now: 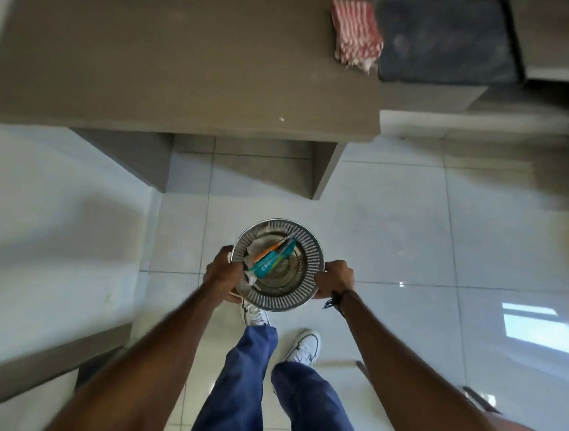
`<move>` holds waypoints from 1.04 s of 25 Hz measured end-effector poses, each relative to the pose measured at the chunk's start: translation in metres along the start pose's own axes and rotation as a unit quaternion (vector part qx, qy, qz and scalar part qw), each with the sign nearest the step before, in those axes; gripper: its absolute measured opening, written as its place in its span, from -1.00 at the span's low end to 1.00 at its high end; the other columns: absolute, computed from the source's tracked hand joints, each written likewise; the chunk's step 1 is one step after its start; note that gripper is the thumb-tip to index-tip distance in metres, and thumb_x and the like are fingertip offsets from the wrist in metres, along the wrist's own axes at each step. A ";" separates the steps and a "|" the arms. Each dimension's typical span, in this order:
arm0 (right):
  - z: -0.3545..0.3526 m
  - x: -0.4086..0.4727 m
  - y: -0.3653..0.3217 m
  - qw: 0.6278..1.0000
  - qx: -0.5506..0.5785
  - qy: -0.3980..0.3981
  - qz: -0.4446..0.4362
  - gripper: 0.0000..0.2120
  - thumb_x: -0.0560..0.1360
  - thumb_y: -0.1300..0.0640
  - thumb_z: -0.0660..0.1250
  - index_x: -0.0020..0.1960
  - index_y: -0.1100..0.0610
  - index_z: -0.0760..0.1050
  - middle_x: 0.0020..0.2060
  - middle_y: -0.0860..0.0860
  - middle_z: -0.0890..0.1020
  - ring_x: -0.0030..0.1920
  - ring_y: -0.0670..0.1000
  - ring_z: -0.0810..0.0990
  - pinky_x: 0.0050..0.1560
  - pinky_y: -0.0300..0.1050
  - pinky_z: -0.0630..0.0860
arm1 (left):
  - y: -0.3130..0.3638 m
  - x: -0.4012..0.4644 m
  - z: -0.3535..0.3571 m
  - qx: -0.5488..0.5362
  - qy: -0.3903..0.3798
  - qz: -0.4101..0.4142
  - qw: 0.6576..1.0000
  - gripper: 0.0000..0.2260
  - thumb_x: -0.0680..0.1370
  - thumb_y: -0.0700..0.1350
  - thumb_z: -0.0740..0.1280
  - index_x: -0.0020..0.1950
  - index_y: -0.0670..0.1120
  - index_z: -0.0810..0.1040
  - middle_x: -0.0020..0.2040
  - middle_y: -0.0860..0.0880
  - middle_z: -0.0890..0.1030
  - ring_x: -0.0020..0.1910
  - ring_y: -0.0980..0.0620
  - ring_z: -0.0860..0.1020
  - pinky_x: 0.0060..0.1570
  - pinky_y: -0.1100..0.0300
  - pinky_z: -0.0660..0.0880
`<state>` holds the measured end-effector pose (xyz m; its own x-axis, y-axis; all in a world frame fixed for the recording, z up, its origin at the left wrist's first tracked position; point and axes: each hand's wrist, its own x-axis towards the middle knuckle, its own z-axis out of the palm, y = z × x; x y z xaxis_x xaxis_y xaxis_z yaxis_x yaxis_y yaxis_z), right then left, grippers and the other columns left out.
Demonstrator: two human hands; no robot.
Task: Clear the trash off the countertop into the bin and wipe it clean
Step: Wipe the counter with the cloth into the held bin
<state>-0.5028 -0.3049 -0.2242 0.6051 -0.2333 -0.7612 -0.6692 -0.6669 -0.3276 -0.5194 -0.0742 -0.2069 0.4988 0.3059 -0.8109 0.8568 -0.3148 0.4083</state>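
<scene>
**Bin in both hands, counter nearly bare**

At lower centre of the frame the person holds a round perforated metal bin (277,276) by its rim, above the tiled floor (412,233). The left hand (224,269) is curled tight over the rim's left edge, and the right hand (335,279) is clamped on the right edge. Inside lie a teal and orange carton (270,259) and some crumpled white paper (249,277).

The brown countertop (173,51) fills the upper left. I can make out only 1 small white speck (281,119) near its front edge. A red-and-white striped cloth (356,36) sits at upper right, beside a dark slab (453,37).

My advice: keep the bin level so nothing tips out, set it down just below the counter's front edge, sweep that speck in, then fetch the cloth.
</scene>
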 end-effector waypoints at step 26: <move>-0.226 0.131 -0.353 0.925 -0.239 0.215 -0.204 -0.35 0.59 0.19 0.22 0.62 0.16 0.06 0.58 0.18 0.22 0.60 0.22 0.17 0.58 0.09 0.17 | 0.045 0.064 -0.115 -0.095 0.023 -0.079 0.992 -0.44 0.35 0.39 0.47 0.20 0.14 0.46 0.06 -0.16 0.64 -0.14 -0.26 0.72 -0.30 -0.18 0.72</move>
<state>-0.0898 -0.2596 -0.0821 0.9495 -0.0840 -0.3022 -0.1419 -0.9743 -0.1749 -0.4336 0.0351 -0.1924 0.3577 0.3796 -0.8532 0.9319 -0.0861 0.3524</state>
